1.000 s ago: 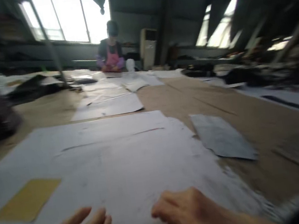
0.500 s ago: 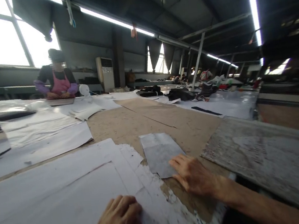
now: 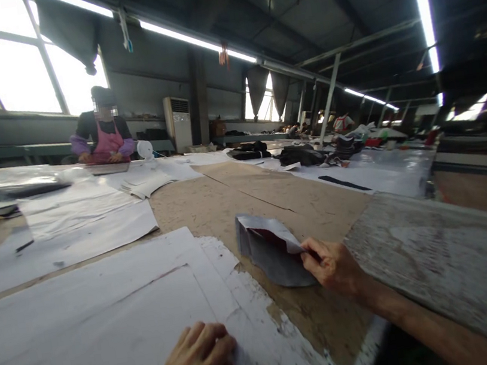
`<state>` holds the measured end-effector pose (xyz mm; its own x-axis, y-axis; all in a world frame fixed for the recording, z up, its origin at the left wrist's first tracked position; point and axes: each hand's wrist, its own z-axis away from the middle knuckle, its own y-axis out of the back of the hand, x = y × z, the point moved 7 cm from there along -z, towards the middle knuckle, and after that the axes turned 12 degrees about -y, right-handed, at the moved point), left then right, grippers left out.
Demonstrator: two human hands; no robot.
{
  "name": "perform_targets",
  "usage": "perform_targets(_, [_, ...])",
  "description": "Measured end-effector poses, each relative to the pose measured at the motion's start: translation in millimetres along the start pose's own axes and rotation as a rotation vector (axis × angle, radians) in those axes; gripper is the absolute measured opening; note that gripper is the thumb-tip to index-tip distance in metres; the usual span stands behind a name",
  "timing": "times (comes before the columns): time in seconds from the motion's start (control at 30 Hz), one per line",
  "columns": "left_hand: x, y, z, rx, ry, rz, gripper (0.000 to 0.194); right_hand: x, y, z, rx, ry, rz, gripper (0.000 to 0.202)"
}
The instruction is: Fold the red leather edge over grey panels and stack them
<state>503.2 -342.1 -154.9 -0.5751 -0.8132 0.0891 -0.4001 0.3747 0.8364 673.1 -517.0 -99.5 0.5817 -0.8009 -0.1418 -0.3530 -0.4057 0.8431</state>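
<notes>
My right hand (image 3: pixel 331 264) is closed on the near right edge of a grey sheet (image 3: pixel 276 259), pinching it between thumb and fingers. The sheet's edge is raised and bent, and a dark red surface (image 3: pixel 272 239) shows in the gap between its layers. What material it is I cannot tell. My left hand (image 3: pixel 200 358) rests on large white paper (image 3: pixel 86 325) at the front, fingers slightly bent, nothing seen in them. Its fingertips touch the paper.
A grey, stained board (image 3: pixel 443 251) lies at the right. Brown covering (image 3: pixel 211 211) spreads across the middle. More white sheets (image 3: pixel 96 233) lie at the left, dark piles (image 3: pixel 298 155) farther back. A co-worker in a pink apron (image 3: pixel 107 140) sits across the table near a white fan (image 3: pixel 145 150).
My right hand has gone from lying on the grey sheet to pinching its edge and lifting it, showing the dark red surface. My left hand has barely moved. The view has shifted slightly.
</notes>
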Motion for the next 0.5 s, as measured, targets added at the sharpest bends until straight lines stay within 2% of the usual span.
perform_targets(0.13, [3.1, 5.1, -1.4, -0.049, -0.001, 0.023, 0.022, -3.2, 10.6, 14.7, 0.002, 0.088, -0.005, 0.023])
perform_targets(0.3, [-0.8, 8.8, -7.1, 0.028, 0.026, 0.053, 0.019, -16.4, -6.8, 21.3, -0.084, 0.176, 0.01, 0.021])
perform_targets(0.4, [-0.4, 4.4, -26.8, -0.053, -0.02, 0.071, 0.019, -29.0, -19.2, 18.5, -0.127, 0.185, 0.01, 0.016])
perform_targets(0.5, [-6.2, -4.8, -57.3, -0.135, -0.053, 0.067, 0.017, -37.4, -25.4, 12.6, -0.145, 0.146, -0.001, 0.011])
